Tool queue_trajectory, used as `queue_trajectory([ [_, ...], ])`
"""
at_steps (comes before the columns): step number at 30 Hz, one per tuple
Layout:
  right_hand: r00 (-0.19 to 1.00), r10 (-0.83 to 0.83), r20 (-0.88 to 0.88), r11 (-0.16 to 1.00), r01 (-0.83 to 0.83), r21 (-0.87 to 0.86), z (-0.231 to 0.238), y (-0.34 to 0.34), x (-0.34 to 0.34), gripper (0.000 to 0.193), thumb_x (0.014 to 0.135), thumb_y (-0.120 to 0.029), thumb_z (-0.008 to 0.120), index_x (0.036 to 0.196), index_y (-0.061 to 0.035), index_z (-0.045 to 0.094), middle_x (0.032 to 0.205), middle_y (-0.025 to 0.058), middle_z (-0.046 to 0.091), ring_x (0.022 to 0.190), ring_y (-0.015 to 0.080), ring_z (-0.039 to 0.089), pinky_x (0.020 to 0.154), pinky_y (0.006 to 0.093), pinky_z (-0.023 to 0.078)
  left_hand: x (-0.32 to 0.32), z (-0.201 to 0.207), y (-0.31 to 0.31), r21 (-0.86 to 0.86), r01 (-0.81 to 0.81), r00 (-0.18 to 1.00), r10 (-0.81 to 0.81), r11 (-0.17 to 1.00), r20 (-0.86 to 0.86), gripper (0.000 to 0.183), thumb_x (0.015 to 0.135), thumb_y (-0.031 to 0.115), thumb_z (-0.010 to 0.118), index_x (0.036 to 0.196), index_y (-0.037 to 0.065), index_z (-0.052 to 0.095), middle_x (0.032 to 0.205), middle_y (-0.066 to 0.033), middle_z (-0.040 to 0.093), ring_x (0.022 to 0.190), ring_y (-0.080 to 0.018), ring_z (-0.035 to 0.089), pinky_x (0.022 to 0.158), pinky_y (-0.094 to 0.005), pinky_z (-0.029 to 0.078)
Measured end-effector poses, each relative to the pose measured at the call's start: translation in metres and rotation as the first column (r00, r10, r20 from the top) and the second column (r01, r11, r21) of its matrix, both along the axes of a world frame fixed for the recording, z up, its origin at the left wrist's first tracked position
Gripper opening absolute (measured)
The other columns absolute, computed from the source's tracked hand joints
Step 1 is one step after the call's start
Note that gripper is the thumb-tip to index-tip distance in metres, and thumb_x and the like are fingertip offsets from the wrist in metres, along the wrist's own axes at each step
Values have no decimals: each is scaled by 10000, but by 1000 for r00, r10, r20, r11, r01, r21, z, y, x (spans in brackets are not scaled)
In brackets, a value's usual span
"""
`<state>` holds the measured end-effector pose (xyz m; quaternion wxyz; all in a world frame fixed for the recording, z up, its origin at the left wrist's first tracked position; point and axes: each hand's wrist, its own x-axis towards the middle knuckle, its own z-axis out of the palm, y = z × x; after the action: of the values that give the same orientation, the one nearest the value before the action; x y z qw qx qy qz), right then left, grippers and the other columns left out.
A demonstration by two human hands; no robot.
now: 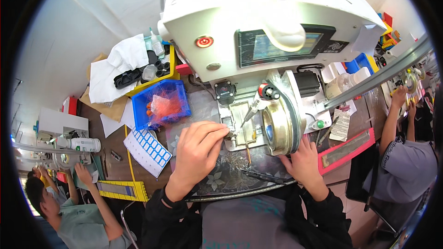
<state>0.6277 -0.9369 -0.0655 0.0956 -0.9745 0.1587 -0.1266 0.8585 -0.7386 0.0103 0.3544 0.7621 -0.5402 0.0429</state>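
My left hand (199, 146) is closed in a pinch, its fingertips pressed against a small part at the left edge of the metal fixture plate (241, 115) under the white machine (272, 14). What it pinches is too small to make out. My right hand (305, 161) rests against the lower right rim of the brass-coloured wheel (278, 124), fingers curled on it. A thin pointed metal tool (251, 109) hangs over the plate.
A blue bin (140, 110) with orange parts and a yellow tray (171, 71) with black parts stand at the left. A white card with blue squares (147, 150) lies beside them. A red-edged tray (348, 150) sits right. Other people work at both sides.
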Motion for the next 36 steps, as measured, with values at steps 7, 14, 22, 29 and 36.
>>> queue_trajectory([
  [7, 998, 20, 51, 999, -18, -40, -20, 14, -1, 208, 791, -240, 790, 789, -72, 668, 990, 113, 540, 923, 309, 535, 730, 423, 400, -7, 5, -2, -24, -69, 977, 73, 997, 199, 181, 771, 28, 716, 940, 94, 704, 967, 2, 695, 893, -223, 624, 733, -367, 425],
  [14, 997, -16, 81, 1000, 15, 15, -3, 10, -4, 160, 830, -97, 719, 953, -60, 623, 902, 105, 578, 854, 321, 559, 686, 443, 394, -5, 7, -5, -10, 118, 969, -117, 993, -220, 131, 817, -20, 653, 917, 62, 673, 767, -72, 631, 666, -270, 559, 627, -370, 392],
  [22, 999, -30, -40, 862, 46, 505, 38, 21, -17, 39, 939, -91, 626, 955, -56, 620, 783, 143, 664, 684, 377, 593, 646, 471, 449, 0, 4, -3, -28, 140, 893, -138, 990, -428, 112, 866, -3, 614, 945, 50, 671, 758, -73, 629, 650, -223, 565, 619, -343, 419],
  [29, 966, -232, -116, 781, 256, 570, 53, 8, -61, 135, 919, -162, 695, 943, -49, 626, 773, 150, 664, 716, 354, 651, 651, 430, 489, -1, 1, -2, -10, 144, 878, -132, 990, -460, 105, 878, -6, 601, 943, 39, 671, 760, -74, 626, 619, -197, 543, 592, -320, 403],
  [36, 919, -381, -105, 779, 380, 499, 75, -16, -160, 394, 748, -201, 878, 846, -32, 536, 640, 45, 528, 558, 105, 463, 530, 285, 396, -1, 0, -1, 21, 82, 859, -60, 996, -509, 85, 925, -8, 578, 959, 12, 654, 779, -55, 622, 635, -117, 518, 584, -269, 390],
])
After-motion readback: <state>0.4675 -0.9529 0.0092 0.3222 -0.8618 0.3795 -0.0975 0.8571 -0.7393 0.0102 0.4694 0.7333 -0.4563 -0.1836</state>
